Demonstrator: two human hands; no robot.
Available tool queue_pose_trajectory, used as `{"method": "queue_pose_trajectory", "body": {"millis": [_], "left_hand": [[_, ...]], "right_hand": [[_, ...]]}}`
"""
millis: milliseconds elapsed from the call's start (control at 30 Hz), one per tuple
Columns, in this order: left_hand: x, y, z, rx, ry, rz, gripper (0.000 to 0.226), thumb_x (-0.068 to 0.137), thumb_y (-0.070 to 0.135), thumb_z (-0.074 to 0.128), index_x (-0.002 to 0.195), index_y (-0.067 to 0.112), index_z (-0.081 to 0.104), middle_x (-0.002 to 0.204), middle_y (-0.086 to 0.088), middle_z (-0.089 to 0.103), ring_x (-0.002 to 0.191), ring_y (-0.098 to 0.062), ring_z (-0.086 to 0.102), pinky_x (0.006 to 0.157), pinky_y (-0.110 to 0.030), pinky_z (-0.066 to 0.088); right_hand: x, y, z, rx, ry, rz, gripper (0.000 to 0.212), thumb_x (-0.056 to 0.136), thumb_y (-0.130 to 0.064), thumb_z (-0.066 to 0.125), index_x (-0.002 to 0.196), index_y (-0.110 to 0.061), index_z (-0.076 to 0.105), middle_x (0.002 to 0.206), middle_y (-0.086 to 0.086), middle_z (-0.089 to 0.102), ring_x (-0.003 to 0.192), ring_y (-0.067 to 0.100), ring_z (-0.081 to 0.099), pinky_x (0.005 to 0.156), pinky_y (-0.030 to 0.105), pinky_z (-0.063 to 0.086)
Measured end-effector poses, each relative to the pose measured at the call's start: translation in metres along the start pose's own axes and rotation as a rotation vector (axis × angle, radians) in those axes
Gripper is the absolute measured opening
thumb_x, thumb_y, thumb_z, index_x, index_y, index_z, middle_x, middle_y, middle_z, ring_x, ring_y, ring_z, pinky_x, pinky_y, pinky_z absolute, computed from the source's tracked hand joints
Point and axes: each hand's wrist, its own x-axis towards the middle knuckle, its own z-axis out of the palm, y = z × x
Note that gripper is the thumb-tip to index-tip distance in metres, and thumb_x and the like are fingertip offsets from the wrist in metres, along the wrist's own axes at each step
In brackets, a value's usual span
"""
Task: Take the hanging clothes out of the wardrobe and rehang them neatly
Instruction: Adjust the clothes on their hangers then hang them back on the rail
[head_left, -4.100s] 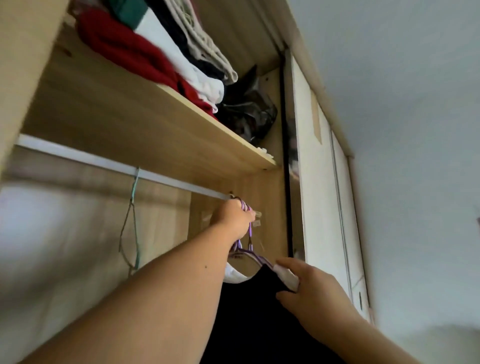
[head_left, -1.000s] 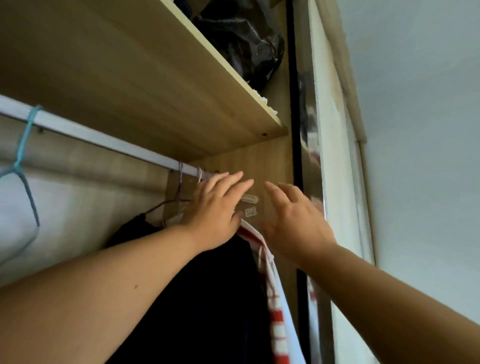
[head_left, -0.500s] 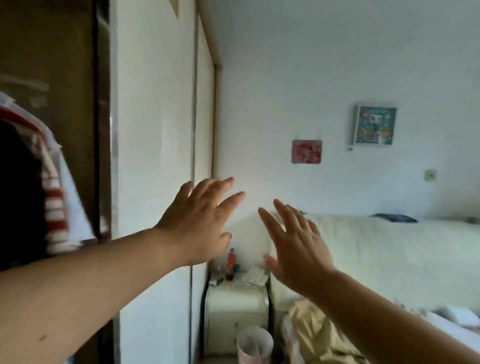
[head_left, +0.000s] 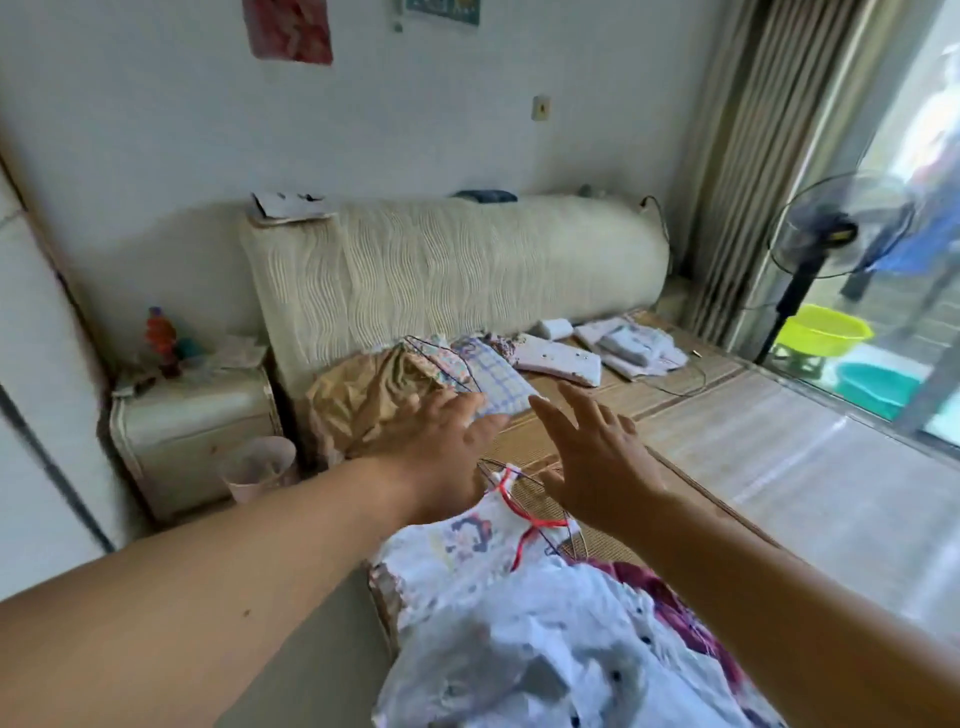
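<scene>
The left hand (head_left: 441, 452) and right hand (head_left: 597, 467) hover side by side over the bed (head_left: 623, 395), fingers spread apart and gripping nothing. At 6 o'clock from them lies a white shirt (head_left: 545, 639) with dark buttons, a red hanger (head_left: 545, 521) at its top. A checked garment (head_left: 493, 384) lies at 12 o'clock. Folded white clothes (head_left: 631, 345) sit at 2 o'clock, near the headboard (head_left: 457, 270).

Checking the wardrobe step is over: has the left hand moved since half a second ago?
Yes. The left hand was above the bedside cabinet; now it is right of it and lower, open, by the checked garment on the bed.
</scene>
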Motion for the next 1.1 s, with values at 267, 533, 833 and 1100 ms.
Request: {"method": "queue_pose_trajectory", "body": {"millis": [267,533,833,1100], "left_hand": [[0.066,0.061,0.071,-0.072,-0.187,0.287,0.063,0.091,0.046,0.044,0.147,0.036,0.020,0.158,0.000,0.010,0.143,-0.024,0.013,0.115,-0.051,0.010],[0.160,0.056,0.161,-0.121,-0.335,0.473,0.067,0.089,0.047,0.048,0.148,0.033,0.020,0.158,0.002,0.016,0.143,-0.023,0.017,0.115,-0.055,0.013],[0.233,0.006,0.289,-0.204,-0.537,0.376,0.061,0.088,0.046,0.048,0.144,0.030,0.029,0.147,0.003,0.036,0.134,-0.025,0.034,0.110,-0.044,0.029],[0.305,-0.013,0.427,-0.276,-0.595,0.247,0.069,0.084,0.042,0.051,0.147,0.030,0.026,0.151,0.001,0.031,0.136,-0.027,0.031,0.110,-0.046,0.031]], "right_hand": [[-0.060,0.084,0.060,-0.008,-0.226,0.328,0.081,0.085,-0.053,0.056,0.150,-0.036,0.009,0.158,0.008,0.009,0.139,0.031,0.027,0.111,0.050,0.025],[-0.069,0.112,0.133,0.108,-0.380,0.795,0.077,0.086,-0.044,0.057,0.149,-0.033,0.015,0.157,0.006,0.013,0.141,0.027,0.026,0.110,0.049,0.029],[-0.021,0.117,0.244,0.201,-0.451,0.959,0.077,0.082,-0.040,0.061,0.147,-0.033,0.020,0.152,0.001,0.026,0.136,0.023,0.033,0.105,0.041,0.037],[0.054,0.140,0.388,0.344,-0.448,0.919,0.073,0.085,-0.038,0.061,0.147,-0.028,0.025,0.147,0.003,0.034,0.134,0.023,0.033,0.104,0.038,0.037]]}}
